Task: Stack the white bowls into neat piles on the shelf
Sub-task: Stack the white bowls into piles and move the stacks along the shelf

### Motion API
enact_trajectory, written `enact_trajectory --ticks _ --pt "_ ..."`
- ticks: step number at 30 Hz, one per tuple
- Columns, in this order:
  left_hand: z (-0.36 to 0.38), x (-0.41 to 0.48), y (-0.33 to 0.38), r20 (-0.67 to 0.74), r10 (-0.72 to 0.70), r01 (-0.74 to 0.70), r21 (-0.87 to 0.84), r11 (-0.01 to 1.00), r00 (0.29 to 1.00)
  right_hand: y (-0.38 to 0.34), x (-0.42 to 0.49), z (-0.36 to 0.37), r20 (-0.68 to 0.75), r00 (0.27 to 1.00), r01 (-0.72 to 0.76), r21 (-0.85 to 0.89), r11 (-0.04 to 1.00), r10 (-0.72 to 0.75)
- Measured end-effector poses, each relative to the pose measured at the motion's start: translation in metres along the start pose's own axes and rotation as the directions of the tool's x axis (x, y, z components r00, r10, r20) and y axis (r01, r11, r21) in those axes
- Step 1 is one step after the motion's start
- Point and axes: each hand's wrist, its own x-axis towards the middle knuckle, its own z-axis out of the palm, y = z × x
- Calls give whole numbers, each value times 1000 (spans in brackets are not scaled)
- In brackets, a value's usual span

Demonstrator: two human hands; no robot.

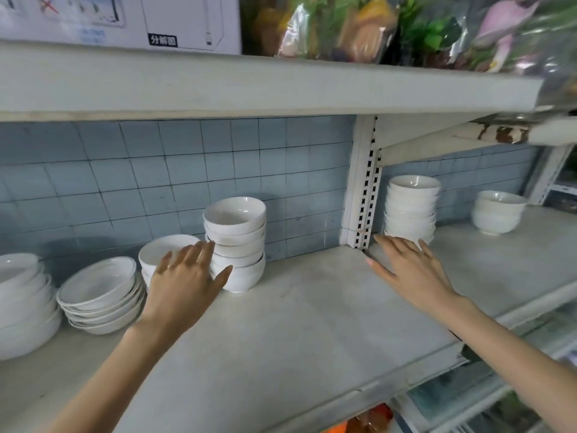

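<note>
A leaning pile of several white bowls (237,232) stands mid-shelf against the blue tiles. My left hand (187,276) is open with fingers spread, just in front of that pile's lower left side and partly covering a low white bowl pile (156,251). A taller, straighter pile of white bowls (412,207) stands right of the shelf upright. My right hand (409,267) is open, palm down, its fingertips right at that pile's base. A short pile of white bowls (498,212) sits further right. The grey shelf board (296,323) carries them all.
Shallow white dishes (100,292) and larger white bowls (25,301) are stacked at the left. A slotted white upright (363,182) divides the shelf. The upper shelf (249,85) overhangs close above, with a box and wrapped artificial flowers (406,26) on it.
</note>
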Motion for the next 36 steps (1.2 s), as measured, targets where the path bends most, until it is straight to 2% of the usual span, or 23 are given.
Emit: enact_trajectory --ticks 2,7,9,14,19,24,27,30,36 --pt "1 -2 13 27 0 0 -8 1000 1000 19 -10 -2 -36 999 -34 -1 999 34" --pt "3 0 51 87 5 -5 6 1000 996 78 -28 -4 138 978 -153 -18 988 154" --pt "3 2 73 90 11 -12 11 1000 996 105 -36 -3 156 971 -184 -7 983 183" --pt "5 4 150 102 28 -25 -33 999 994 178 -54 -14 101 972 -208 -35 978 210" --pt "4 11 234 74 25 -19 -74 997 997 254 -70 -32 133 963 -230 -43 972 234" --pt "3 23 307 35 21 -16 -122 992 999 325 -80 -42 44 974 -221 -44 974 223" --pt "7 35 340 -6 40 -41 -122 992 999 362 -84 -45 63 962 -260 -65 963 264" --pt "14 49 374 91 96 -87 -98 991 991 392 -90 -43 116 942 -309 -78 948 316" --pt "57 90 429 193 156 -137 -110 984 969 445 -83 -25 151 912 -359 -162 919 382"
